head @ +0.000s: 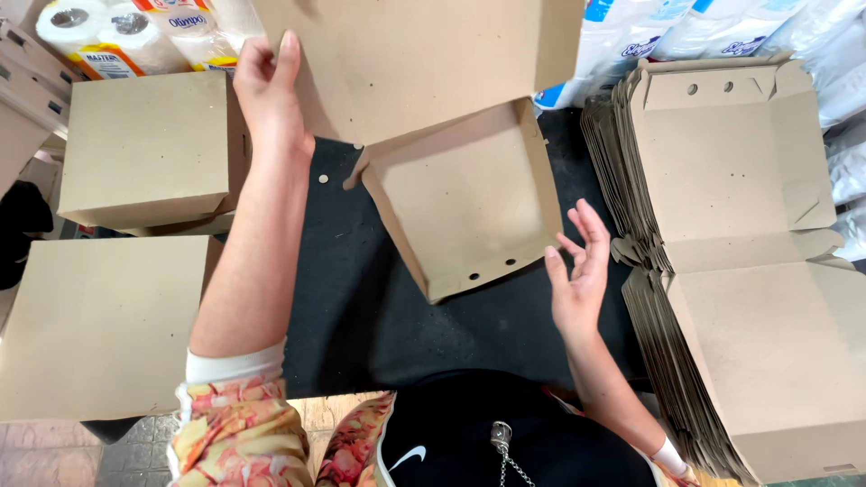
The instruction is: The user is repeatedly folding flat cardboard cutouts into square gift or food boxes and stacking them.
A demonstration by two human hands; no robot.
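Note:
A brown cardboard box (pixel 460 194) stands half folded on the black table (pixel 361 307), its tray open toward me and its lid (pixel 406 54) raised at the top. My left hand (pixel 269 90) reaches up beside the lid's left edge, fingers apart, touching or nearly touching it. My right hand (pixel 577 271) hovers open just right of the tray's near corner, fingers spread, holding nothing.
A thick stack of flat unfolded box blanks (pixel 749 252) lies at the right. Two closed finished boxes sit at the left, one far (pixel 149 149) and one near (pixel 99 325). Packs of paper rolls (pixel 117 36) line the back.

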